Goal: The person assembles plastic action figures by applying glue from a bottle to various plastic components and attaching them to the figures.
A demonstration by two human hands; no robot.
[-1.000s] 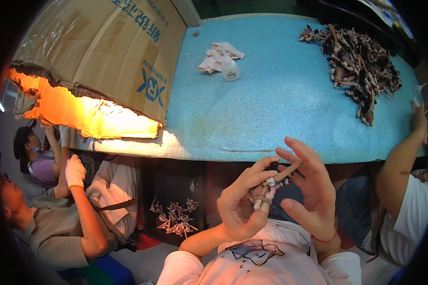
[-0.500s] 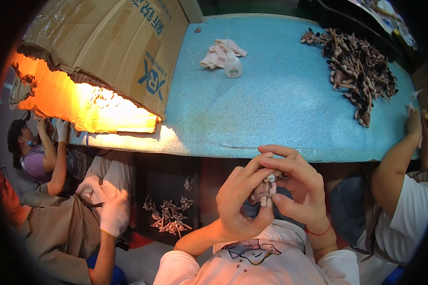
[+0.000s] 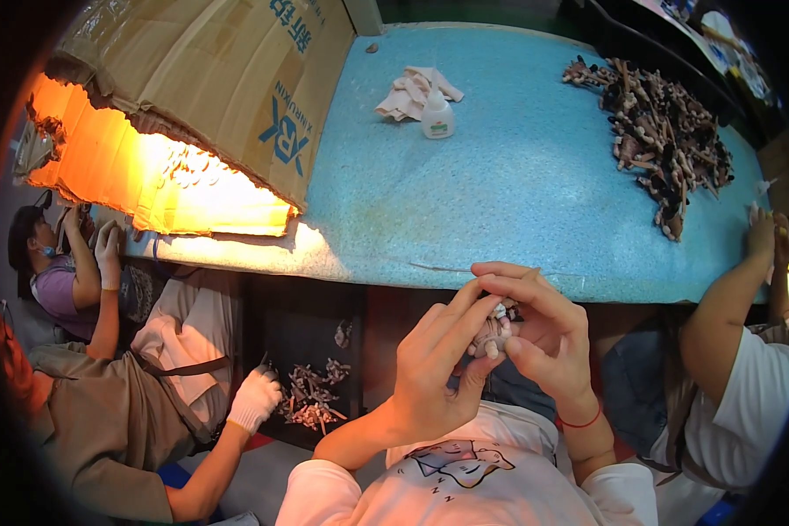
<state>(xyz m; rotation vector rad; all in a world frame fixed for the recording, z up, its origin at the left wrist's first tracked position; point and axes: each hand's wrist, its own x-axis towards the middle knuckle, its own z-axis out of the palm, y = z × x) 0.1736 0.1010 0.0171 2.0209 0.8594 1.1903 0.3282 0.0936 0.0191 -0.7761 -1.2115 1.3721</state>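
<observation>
A small figurine (image 3: 493,335) in pale pink, grey and white is held between my two hands, just in front of the table's near edge. My left hand (image 3: 437,361) is closed round its left side, the thumb pressed near its lower end. From the other side my right hand (image 3: 554,340) grips it with thumb and bent fingers. The fingertips of both hands meet above the figurine and hide its upper part. A red string circles my right wrist.
On the blue tabletop (image 3: 394,210) stand a white squeeze bottle (image 3: 437,117), a crumpled pale cloth (image 3: 409,95) and a torn, glowing cardboard box (image 3: 193,96). Dark figurine parts (image 3: 666,140) lie heaped at the right. A black tray (image 3: 276,329) of parts sits below left; co-workers flank me.
The co-worker's gloved hand at the left has moved right to the parts in the black tray. My hands still hold the figurine, which has turned slightly.
</observation>
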